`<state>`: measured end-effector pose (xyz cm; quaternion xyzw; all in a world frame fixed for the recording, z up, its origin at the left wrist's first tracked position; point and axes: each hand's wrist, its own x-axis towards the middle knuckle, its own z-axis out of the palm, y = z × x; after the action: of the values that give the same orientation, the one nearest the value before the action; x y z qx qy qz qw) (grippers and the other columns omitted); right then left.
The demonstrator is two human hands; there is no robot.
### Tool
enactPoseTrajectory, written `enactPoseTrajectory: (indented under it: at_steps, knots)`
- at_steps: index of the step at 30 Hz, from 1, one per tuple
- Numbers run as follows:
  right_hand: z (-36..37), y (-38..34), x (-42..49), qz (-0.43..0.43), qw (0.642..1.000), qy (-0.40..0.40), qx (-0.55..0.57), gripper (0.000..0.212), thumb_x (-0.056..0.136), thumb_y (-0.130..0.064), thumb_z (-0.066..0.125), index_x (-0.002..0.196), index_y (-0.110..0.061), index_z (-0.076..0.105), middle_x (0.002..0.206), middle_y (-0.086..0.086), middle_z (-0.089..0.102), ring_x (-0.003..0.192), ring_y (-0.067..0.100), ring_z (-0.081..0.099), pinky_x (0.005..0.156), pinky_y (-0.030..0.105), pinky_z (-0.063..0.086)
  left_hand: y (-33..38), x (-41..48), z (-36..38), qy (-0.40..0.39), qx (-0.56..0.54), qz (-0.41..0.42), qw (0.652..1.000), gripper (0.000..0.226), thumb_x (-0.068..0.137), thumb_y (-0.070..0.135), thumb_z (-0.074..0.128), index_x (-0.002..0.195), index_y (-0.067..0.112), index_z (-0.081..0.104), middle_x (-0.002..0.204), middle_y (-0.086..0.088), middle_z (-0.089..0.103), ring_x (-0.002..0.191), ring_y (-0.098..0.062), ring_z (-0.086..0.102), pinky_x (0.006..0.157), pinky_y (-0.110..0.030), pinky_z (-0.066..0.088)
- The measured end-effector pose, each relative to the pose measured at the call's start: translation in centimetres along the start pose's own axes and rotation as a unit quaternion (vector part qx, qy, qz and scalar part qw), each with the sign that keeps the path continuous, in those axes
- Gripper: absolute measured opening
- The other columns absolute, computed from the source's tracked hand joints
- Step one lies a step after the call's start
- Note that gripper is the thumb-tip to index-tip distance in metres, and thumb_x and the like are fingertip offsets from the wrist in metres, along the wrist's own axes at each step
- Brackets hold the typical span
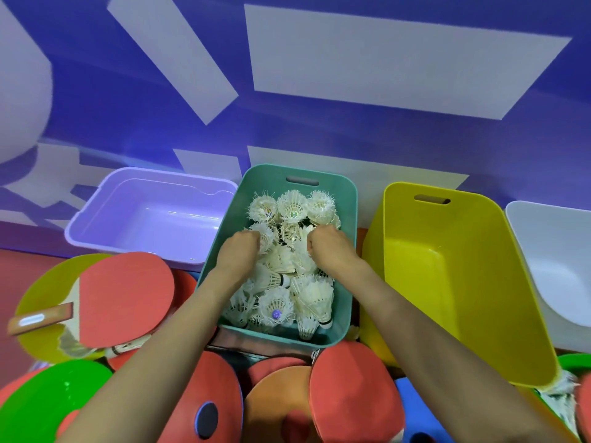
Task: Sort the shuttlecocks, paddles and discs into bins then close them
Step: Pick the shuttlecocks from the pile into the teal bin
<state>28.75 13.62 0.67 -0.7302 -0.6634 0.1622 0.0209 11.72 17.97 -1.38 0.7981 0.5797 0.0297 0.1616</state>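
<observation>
The left hand (238,247) and right hand (329,247) were both down inside the teal plastic bin (348,251). They were slightly apart, knuckles up, with fingers curled into the heap of white feather shuttlecocks (292,206) filling it. Whether either hand actually gripped one could not be told. A lilac plastic bin (96,215) stood just left, a yellow plastic bin (447,282) just right. Red-faced wooden paddles (128,295) and a green plastic disc (41,401) lay piled nearer the person.
</observation>
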Motion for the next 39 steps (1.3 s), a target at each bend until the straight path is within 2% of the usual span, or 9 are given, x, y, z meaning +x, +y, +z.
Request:
enactPoseTrajectory:
  at_steps: [2,4,7,12,18,24,29,35,39]
  knots:
    - [-0.2,-0.1,-0.2,-0.004,1.000,-0.010,-0.003,0.026,0.080,0.013,0.049,0.093,-0.003,0.065,0.096,0.011,0.058,0.081,0.026,0.058,0.072,0.033,0.051,-0.3,-0.1,0.2,-0.014,-0.006,0.015,1.000,0.019,0.086,-0.006,0.047,0.094,0.005,0.061,0.106,-0.013,0.062,0.090,-0.029,0.060,0.073,-0.034,0.043]
    - [-0.6,-0.1,-0.6,-0.012,1.000,-0.008,-0.009,0.031,0.082,0.010,0.051,0.106,-0.005,0.063,0.106,0.012,0.058,0.093,0.028,0.059,0.078,0.035,0.051,-0.6,-0.1,0.5,-0.003,0.002,0.034,0.999,0.018,0.090,0.006,0.055,0.107,0.008,0.063,0.125,-0.011,0.056,0.110,-0.029,0.056,0.090,-0.034,0.042]
    - [-1.4,0.1,-1.4,-0.028,0.999,0.000,-0.026,0.036,0.085,0.002,0.054,0.118,-0.010,0.058,0.118,0.010,0.054,0.108,0.029,0.053,0.080,0.035,0.045,-0.4,-0.6,0.4,0.003,0.044,0.045,0.998,0.030,0.093,0.014,0.053,0.123,0.011,0.057,0.143,-0.009,0.042,0.137,-0.032,0.030,0.114,-0.038,0.023]
    - [-2.4,0.2,-3.3,-0.037,0.999,0.007,-0.011,0.034,0.090,-0.017,0.057,0.124,-0.013,0.054,0.127,0.009,0.050,0.120,0.027,0.045,0.090,0.039,0.044,0.8,-2.1,-0.9,-0.047,0.002,0.014,0.999,0.036,0.096,0.012,0.044,0.131,0.005,0.048,0.144,-0.012,0.039,0.132,-0.030,0.040,0.102,-0.038,0.037]
    - [-4.3,1.4,-8.0,-0.078,0.989,0.097,0.076,0.044,0.090,-0.024,0.057,0.132,-0.017,0.048,0.132,0.004,0.048,0.125,0.023,0.040,0.103,0.036,0.036,4.3,-6.9,-3.5,0.081,-0.078,0.090,0.990,0.047,0.092,0.018,0.056,0.136,0.010,0.044,0.141,-0.007,0.042,0.130,-0.022,0.039,0.107,-0.029,0.029]
    - [-5.6,5.0,-15.0,-0.109,0.961,0.221,0.129,0.037,0.088,-0.021,0.062,0.123,-0.014,0.056,0.121,0.004,0.055,0.116,0.023,0.048,0.100,0.033,0.037,11.0,-12.3,-3.4,0.144,-0.143,0.168,0.965,0.040,0.087,0.016,0.062,0.126,0.009,0.054,0.130,-0.007,0.049,0.123,-0.023,0.045,0.103,-0.029,0.032]
    - [-5.6,10.3,-21.2,-0.077,0.943,0.286,0.154,0.032,0.087,-0.020,0.063,0.119,-0.014,0.059,0.117,0.005,0.058,0.112,0.023,0.052,0.095,0.032,0.040,17.0,-15.6,-0.8,0.123,-0.149,0.208,0.959,0.041,0.085,0.017,0.063,0.125,0.010,0.054,0.131,-0.007,0.047,0.123,-0.022,0.044,0.103,-0.028,0.031]
    - [-4.4,18.4,-28.3,-0.019,0.940,0.287,0.184,0.030,0.089,-0.018,0.062,0.119,-0.014,0.060,0.118,0.007,0.057,0.114,0.023,0.051,0.095,0.030,0.038,24.3,-19.5,3.6,0.074,-0.157,0.228,0.958,0.038,0.090,0.023,0.059,0.128,0.018,0.052,0.139,-0.002,0.041,0.129,-0.019,0.039,0.103,-0.033,0.037]
    - [-3.6,23.2,-31.8,0.027,0.937,0.283,0.204,0.030,0.088,-0.014,0.062,0.118,-0.012,0.061,0.116,0.007,0.057,0.111,0.023,0.052,0.092,0.033,0.043,29.2,-21.1,6.4,0.072,-0.174,0.248,0.950,0.033,0.090,0.018,0.058,0.123,0.015,0.055,0.133,-0.004,0.046,0.124,-0.020,0.044,0.100,-0.027,0.034]
